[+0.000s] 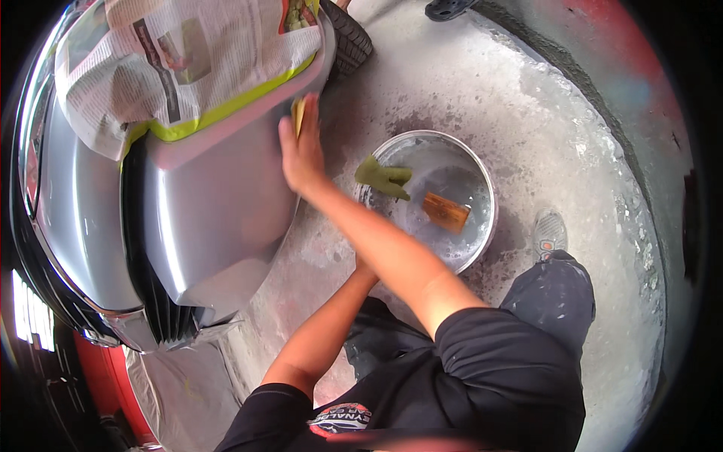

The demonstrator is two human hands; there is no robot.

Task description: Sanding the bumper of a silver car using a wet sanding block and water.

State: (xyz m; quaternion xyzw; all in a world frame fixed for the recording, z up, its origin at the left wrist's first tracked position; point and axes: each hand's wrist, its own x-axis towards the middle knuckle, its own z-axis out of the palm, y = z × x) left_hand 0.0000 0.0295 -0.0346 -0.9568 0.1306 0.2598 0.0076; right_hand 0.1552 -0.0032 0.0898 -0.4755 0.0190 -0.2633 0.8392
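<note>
Far left: silver car panel (215, 203), split by a black slot (134, 203). Upper part is covered with newspaper (211, 60), edged by yellow-green tape (218, 113). Panel looks smooth and shiny, with a bright streak reflected right of the slot; a duller, paler patch is seen at the lower corner.

Right edge of panel: right hand (305, 154) is placed there, slightly blurred. Fingers held straight and together, thumb set apart to the left; a yellow pad (298, 117) is gripped between them, at the panel's edge. Pad looks thin and flat, mostly covered by the fingers; exact contact can't be made out. Dark tyre (350, 41) is seen just above.

Next: left hand (366, 265) is mostly hidden behind the right forearm; whether it is opened or closed, or anything is held, cannot be told.

Right of that: round bucket (493, 197) on the grey floor (557, 143), with cloudy water inside. Olive-green cloth (384, 178) is draped over its left rim; brown block (446, 213) is seen in the water, tilted.
</note>
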